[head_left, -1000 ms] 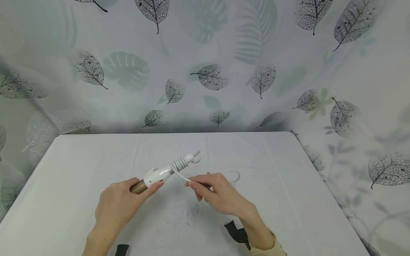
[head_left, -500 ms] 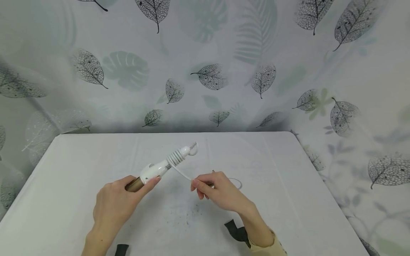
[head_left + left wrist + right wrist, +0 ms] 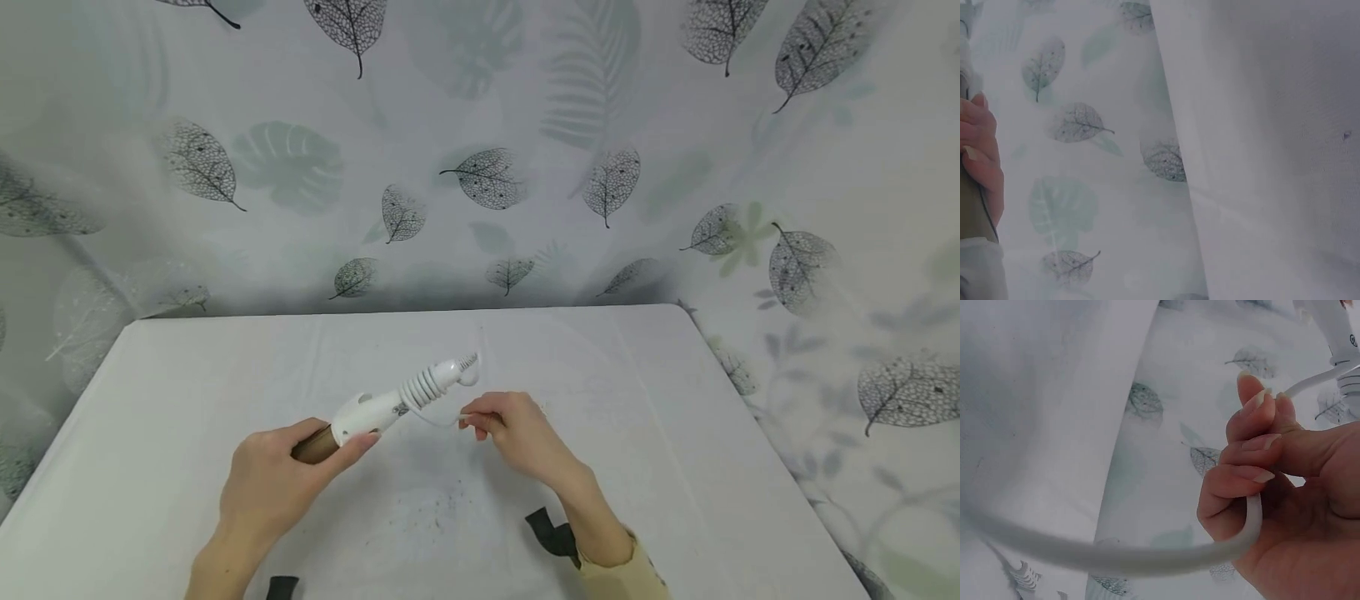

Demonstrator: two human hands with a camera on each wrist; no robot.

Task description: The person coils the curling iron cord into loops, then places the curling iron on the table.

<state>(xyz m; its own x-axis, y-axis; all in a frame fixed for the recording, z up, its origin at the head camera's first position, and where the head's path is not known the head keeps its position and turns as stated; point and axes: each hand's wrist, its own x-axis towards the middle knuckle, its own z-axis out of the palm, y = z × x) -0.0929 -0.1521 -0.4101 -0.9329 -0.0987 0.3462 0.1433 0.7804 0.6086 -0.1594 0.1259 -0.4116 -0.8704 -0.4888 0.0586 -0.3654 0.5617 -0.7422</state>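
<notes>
A white curling iron (image 3: 367,415) with a gold-brown barrel (image 3: 317,446) is held up over the table, tilted up to the right. My left hand (image 3: 273,483) grips it by the barrel, thumb along the white body. Several turns of white cord (image 3: 422,387) are wound round the handle near its far end. Between thumb and fingertips my right hand (image 3: 517,433) pinches the loose cord, which runs slack from the coils. In the right wrist view the cord (image 3: 1147,559) passes through the curled fingers and bows out to the left. The left wrist view shows only fingers (image 3: 982,156) at its edge.
A white-covered table (image 3: 637,400) lies beneath both hands. Leaf-printed cloth (image 3: 480,242) hangs behind it and at both sides. Black strap pieces (image 3: 552,533) show near the right wrist, and another black strap (image 3: 282,587) by the left. Dark specks dot the tabletop's middle.
The curling iron first tilts up and left, then comes back down to the right. The right hand moves slightly up and right with the cord, which now sags more. The head view shifts slightly.
</notes>
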